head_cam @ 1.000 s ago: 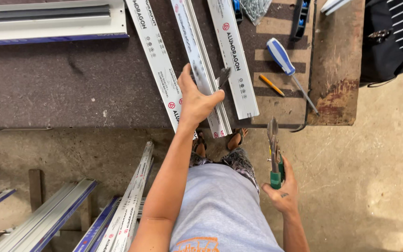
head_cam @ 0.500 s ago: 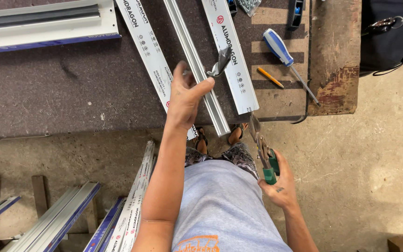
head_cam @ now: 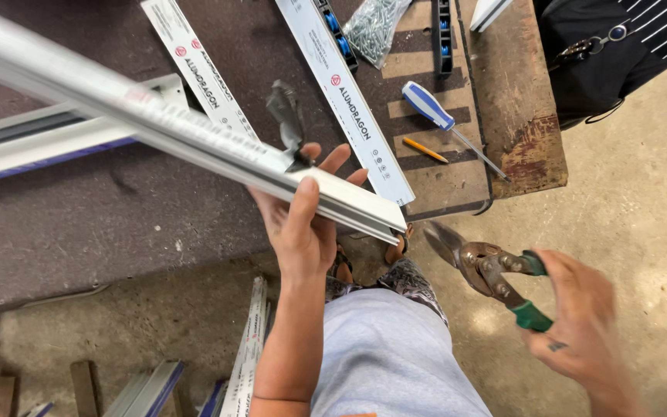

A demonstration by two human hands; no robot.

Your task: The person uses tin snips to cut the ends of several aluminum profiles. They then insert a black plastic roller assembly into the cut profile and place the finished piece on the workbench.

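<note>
Head view: the big dark brown wooden table (head_cam: 117,224) fills the top of the picture, above a grey concrete floor (head_cam: 634,224). A long silver metal rail (head_cam: 156,123) runs from the top left corner down to the middle, lifted off the table and tilted. The left hand (head_cam: 303,220) holds the rail near its lower end, with the thumb over the front and the fingers curled under it. Flat on the table lie two white strips with red marks (head_cam: 345,100), side by side. The right hand (head_cam: 580,316) is low on the right, out over the floor and well apart from the rail. It is closed around the green handles of rusty metal snips (head_cam: 492,270), and the blades point up and left toward the rail's end. A screwdriver with a blue and white handle (head_cam: 434,112) rests on the table. Just beside it is a small orange pencil (head_cam: 424,150). A clear bag of screws (head_cam: 376,27) sits near the top edge.
</note>
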